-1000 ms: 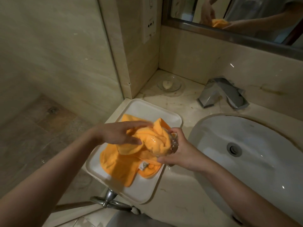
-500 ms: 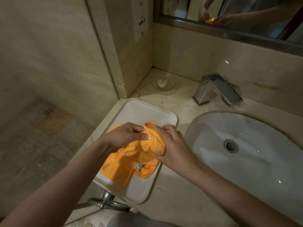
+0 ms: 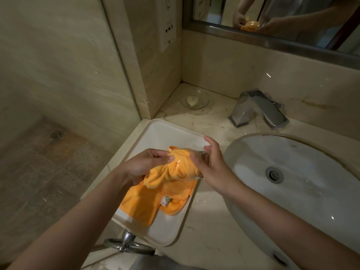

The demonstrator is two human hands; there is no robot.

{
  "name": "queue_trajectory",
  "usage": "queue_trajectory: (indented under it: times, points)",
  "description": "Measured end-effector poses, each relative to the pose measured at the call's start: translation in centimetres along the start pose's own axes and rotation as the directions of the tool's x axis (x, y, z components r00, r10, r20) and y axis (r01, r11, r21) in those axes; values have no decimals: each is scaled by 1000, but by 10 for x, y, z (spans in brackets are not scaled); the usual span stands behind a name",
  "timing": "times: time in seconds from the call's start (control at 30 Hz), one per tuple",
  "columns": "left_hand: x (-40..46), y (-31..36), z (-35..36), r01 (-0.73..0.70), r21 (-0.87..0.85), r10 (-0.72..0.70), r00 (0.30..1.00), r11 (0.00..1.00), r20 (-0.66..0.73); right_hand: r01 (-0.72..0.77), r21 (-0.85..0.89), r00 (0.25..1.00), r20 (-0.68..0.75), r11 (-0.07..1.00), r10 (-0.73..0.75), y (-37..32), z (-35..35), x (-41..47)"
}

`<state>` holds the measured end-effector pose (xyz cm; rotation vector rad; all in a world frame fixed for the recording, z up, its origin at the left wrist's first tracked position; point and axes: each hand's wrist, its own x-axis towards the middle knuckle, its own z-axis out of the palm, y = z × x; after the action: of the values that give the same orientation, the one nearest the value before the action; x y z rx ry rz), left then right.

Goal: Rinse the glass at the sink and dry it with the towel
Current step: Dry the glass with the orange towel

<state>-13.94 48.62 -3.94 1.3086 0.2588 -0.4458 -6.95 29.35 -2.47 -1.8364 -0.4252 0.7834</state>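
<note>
Setting: marble-look bathroom table (image 3: 210, 230) with pale tiled walls, seen from above the forearms.
Near edge: metal ring fitting (image 3: 128, 244) just below the table's front lip.
Tray: white tray (image 3: 165, 230) on the table left of the basin; the lower part of the orange towel (image 3: 148, 199) lies in it.
Glass: clear glass (image 3: 194, 164) held above the tray, lying roughly sideways, long axis running left to right, mouth toward the left hand, base toward the right. A wad of the towel is stuffed inside it.
Left hand: left hand (image 3: 144, 166) pinches the towel bunch at the glass's mouth, thumb and fingers curled, wrist angled in from the lower left.
Right hand: right hand (image 3: 212, 162) grasps the glass round its base end, index finger lifted off it, forearm coming from the lower right.
Key relation: the two hands face each other along the glass's axis, so twisting cloth against glass looks like the next need; rinsing appears finished, drying under way.
Sink: white sink (image 3: 303, 191) right of the hands, drain bare.
Far: chrome tap (image 3: 257, 110), glass soap dish (image 3: 194, 101) in the corner, mirror (image 3: 272, 20) reflecting the hands.
</note>
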Motion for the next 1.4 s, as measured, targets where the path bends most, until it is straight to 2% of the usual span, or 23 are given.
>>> queue_trajectory:
  times: [0.07,0.13,0.17,0.23,0.33,0.37,0.47,0.53,0.6,0.63,0.7,0.77,0.8,0.87,0.93,1.0,1.03,1.1,1.17,1.23,1.33,1.4]
  points:
    - [0,-1,0,-6,5,6,999,1000,-34,-189,126,981,57,974,183,-2,1,2]
    - [0,-2,2,-27,4,27,998,1000,-62,-240,72,970,61,968,236,-2,0,4]
    - [-1,-2,4,-34,2,34,997,999,-75,-187,11,982,17,982,187,0,1,4]
    - [0,-1,8,-34,-19,33,996,999,-84,11,-93,996,-83,996,-18,7,4,4]
    - [-1,-2,8,-17,-73,11,997,997,-80,271,-253,953,-63,929,-296,18,8,0]
    - [-1,-2,7,-16,-75,11,998,997,-60,374,-276,917,-35,885,-398,22,9,-1]
    - [-2,-4,-1,-20,-71,21,1000,997,12,660,-360,727,86,659,-682,35,10,0]
    - [-2,-6,-5,-18,-88,22,999,996,43,732,-420,639,153,536,-754,40,8,3]
    - [-2,-7,-7,-18,-108,25,998,994,62,745,-447,623,199,495,-757,41,7,6]
    - [-3,-6,-6,-16,-114,23,998,993,60,733,-437,646,204,522,-736,39,7,6]
    - [-3,-5,-6,-19,-117,24,999,993,45,629,-330,773,173,704,-610,31,7,4]
    - [-4,-1,-4,-26,-113,30,999,993,27,372,-120,925,126,920,-358,19,6,2]
    - [-4,0,-3,-30,-111,32,999,993,19,213,-11,969,127,977,-210,11,5,2]
    - [-5,2,-1,-32,-91,34,999,995,20,-64,99,988,148,993,49,0,1,4]
    - [-5,3,1,-27,-36,28,999,999,35,-267,142,952,191,953,239,-6,-5,6]
    - [-6,5,3,-22,22,21,998,1000,52,-373,172,912,252,912,325,-8,-11,3]
    - [-7,6,4,-23,38,21,998,999,59,-380,172,903,282,909,324,-9,-12,1]
    - [-8,6,6,-25,39,22,998,999,66,-315,188,923,288,930,254,-8,-13,-4]
    - [-9,6,8,-36,-7,36,997,999,69,-168,185,968,218,968,126,-6,-13,-5]
    - [-9,4,7,-50,-56,53,997,997,64,13,111,986,164,994,-31,-1,-12,-5]
    - [-10,6,5,-41,-80,45,998,996,51,234,-22,956,185,972,-226,14,-10,-1]
    - [-12,8,4,-31,-90,37,998,995,59,410,-119,904,186,904,-385,22,-8,3]
